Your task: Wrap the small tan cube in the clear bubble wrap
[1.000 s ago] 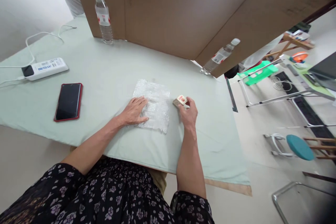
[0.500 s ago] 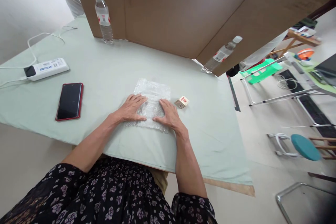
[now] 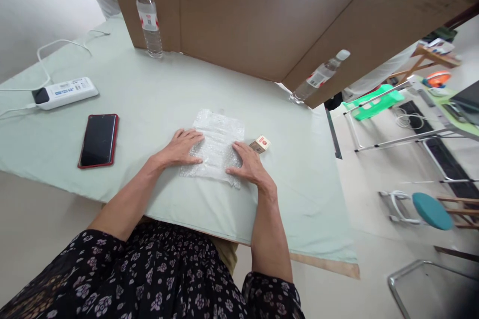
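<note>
A sheet of clear bubble wrap point(image 3: 217, 139) lies flat on the pale green table cover point(image 3: 149, 94). My left hand point(image 3: 179, 148) rests palm down on its left edge, fingers stretched out. My right hand point(image 3: 249, 164) lies flat on its right edge, fingers spread, holding nothing. A small tan box with a red mark point(image 3: 260, 144) sits on the table just right of the wrap, close to my right fingertips but apart from them.
A red-cased phone point(image 3: 98, 139) and a white power strip point(image 3: 65, 92) lie at the left. Two water bottles point(image 3: 148, 15) point(image 3: 318, 77) stand against brown cardboard panels point(image 3: 262, 15) at the back. The table's right edge drops to the floor, where a teal stool point(image 3: 432, 211) and metal frames stand.
My right hand let go of the small box, which now lies on the table, and came down flat on the bubble wrap's right side. My left hand stayed on the wrap.
</note>
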{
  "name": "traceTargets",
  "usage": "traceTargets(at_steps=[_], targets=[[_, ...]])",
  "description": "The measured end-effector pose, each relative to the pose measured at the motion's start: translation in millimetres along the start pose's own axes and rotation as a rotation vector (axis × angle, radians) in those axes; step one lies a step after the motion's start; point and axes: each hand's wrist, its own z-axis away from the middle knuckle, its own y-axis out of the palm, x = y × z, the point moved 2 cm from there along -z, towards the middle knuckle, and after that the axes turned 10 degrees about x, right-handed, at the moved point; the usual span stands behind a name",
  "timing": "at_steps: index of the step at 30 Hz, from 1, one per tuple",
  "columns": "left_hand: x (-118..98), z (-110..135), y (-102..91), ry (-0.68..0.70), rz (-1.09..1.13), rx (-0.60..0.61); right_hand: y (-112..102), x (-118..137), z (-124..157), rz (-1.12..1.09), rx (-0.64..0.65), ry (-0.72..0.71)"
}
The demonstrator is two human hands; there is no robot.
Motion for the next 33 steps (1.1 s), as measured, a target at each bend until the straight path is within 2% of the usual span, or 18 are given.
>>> traceTargets(at_steps=[4,7,9,11,13,14,15,17,19,22,25,27,29,31,33], targets=[[5.2,-0.4,-0.6,0.024,0.022,0.007,-2.8,-1.6,3.5,-0.009,0.010,-0.008],[4.9,0.0,3.1,0.038,0.039,-0.101,-6.1,2.5,5.2,-0.063,-0.083,-0.047],[0.9,0.3,6.2,0.063,0.049,-0.214,-12.4,5.8,7.1,-0.114,-0.276,-0.085],[-5.2,0.2,9.7,0.119,0.062,-0.284,-19.6,3.9,10.5,-0.149,-0.556,-0.068],[-11.0,-0.3,12.5,0.169,0.070,-0.275,-22.9,-6.1,13.4,-0.166,-0.783,0.045],[-13.1,-0.5,13.3,0.177,0.071,-0.252,-22.4,-13.7,13.9,-0.179,-0.836,0.128],[-14.5,-0.6,13.6,0.175,0.070,-0.225,-20.6,-22.1,13.7,-0.203,-0.844,0.211],[-15.8,-0.4,13.1,0.156,0.065,-0.178,-15.7,-37.5,11.9,-0.279,-0.781,0.331],[-16.2,0.2,11.9,0.140,0.060,-0.150,-12.9,-44.7,10.2,-0.359,-0.730,0.355],[-16.5,0.9,11.3,0.128,0.061,-0.132,-15.1,-32.4,8.2,-0.426,-0.777,0.238],[-16.1,1.0,12.5,0.126,0.084,-0.138,-12.8,-0.1,1.7,-0.470,-0.799,0.035],[-14.9,0.8,13.3,0.131,0.109,-0.153,-3.7,21.7,-6.3,-0.472,-0.727,-0.076],[-13.4,0.5,14.1,0.140,0.132,-0.167,9.7,37.0,-15.5,-0.436,-0.588,-0.141],[-11.9,0.2,14.8,0.148,0.143,-0.173,22.2,43.3,-22.9,-0.379,-0.460,-0.157],[-11.0,-0.2,15.5,0.158,0.139,-0.168,29.6,42.7,-26.6,-0.333,-0.399,-0.150]])
